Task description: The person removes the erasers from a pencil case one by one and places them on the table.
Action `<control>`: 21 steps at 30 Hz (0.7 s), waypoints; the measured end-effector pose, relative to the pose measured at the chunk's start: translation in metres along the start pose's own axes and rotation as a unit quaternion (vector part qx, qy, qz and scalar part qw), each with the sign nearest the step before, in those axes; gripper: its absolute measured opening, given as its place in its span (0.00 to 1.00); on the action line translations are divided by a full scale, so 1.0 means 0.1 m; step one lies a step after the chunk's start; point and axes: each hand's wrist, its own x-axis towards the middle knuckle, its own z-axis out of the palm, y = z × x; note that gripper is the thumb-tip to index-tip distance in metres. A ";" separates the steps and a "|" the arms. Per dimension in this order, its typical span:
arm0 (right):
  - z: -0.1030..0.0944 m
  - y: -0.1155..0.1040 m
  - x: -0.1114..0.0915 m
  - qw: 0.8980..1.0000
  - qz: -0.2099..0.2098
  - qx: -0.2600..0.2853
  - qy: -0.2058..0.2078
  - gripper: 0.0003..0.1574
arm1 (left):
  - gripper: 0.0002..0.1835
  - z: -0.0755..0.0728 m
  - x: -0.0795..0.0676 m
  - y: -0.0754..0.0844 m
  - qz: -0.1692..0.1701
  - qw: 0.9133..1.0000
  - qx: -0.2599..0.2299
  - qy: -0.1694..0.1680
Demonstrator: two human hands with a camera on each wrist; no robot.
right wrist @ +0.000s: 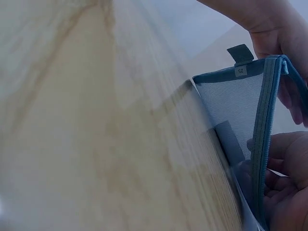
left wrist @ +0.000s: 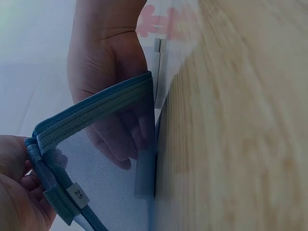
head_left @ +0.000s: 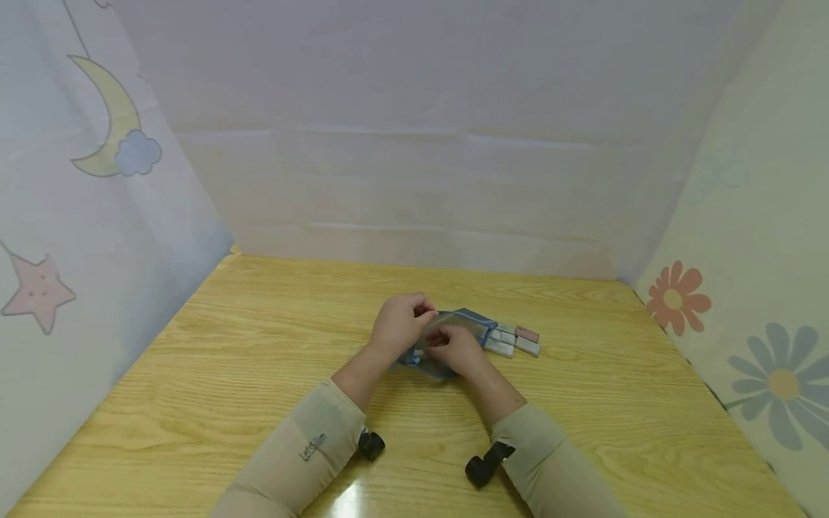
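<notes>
A blue-edged mesh zipper pouch [head_left: 463,325] stands with its mouth spread apart on the table. My left hand [head_left: 398,321] pinches the pouch's edge at one end of the zipper, beside a small tag [left wrist: 77,194]. My right hand [head_left: 458,350] reaches through the opening, and its fingers show through the mesh in the left wrist view, loosely extended downward. Inside, a grey rectangular block [left wrist: 145,174] lies at the bottom close to the right fingertips. The right wrist view shows this block [right wrist: 229,142] through the mesh as well.
Just right of the pouch lie several pale rectangular blocks [head_left: 500,348] and one reddish block [head_left: 527,334]. The wooden table [head_left: 272,316] is bounded by a pale back sheet [head_left: 414,180] and printed side sheets with a moon [head_left: 116,108] and flowers [head_left: 780,385].
</notes>
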 end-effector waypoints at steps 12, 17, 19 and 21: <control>0.02 0.03 -0.03 0.999 -0.033 -0.002 -0.025 0.11 | 0.04 -0.03 -0.01 -0.03 -0.011 1.000 -0.004 0.002; 0.05 0.06 -0.02 0.999 -0.036 -0.005 -0.029 0.11 | 0.04 -0.04 -0.02 -0.03 -0.017 1.000 -0.007 -0.001; 0.06 0.06 -0.02 0.999 -0.032 -0.007 -0.029 0.11 | 0.04 -0.04 -0.03 -0.03 -0.017 1.000 -0.006 -0.002; 0.07 0.07 -0.01 0.999 -0.031 -0.014 -0.026 0.09 | 0.04 -0.04 -0.03 -0.03 -0.018 1.000 -0.005 -0.003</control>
